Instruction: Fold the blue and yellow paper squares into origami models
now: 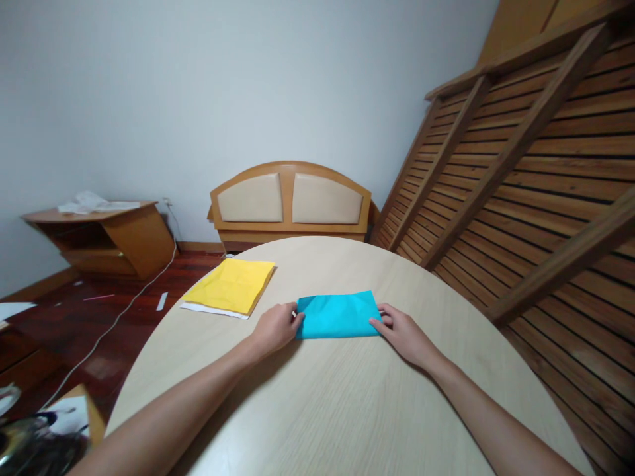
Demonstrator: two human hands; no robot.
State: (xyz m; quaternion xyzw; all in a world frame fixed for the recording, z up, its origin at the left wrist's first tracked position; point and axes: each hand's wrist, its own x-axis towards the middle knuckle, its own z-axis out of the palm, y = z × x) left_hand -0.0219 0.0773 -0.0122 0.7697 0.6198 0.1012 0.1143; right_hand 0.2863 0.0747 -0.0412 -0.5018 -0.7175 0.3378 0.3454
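Blue sheet (340, 316) (underside hidden)

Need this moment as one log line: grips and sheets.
left grip: on left edge of blue sheet | right grip: on its right edge | yellow sheet: over white sheet, on table

The left hand (276, 328) covers part of the left edge of a folded turquoise rectangular sheet (338, 316). A flat yellow square sheet (231, 284) mostly hides the thin white sheet (215, 311) beneath. At near left, a dark glossy object (42, 449) is cut off, too blurred to identify.
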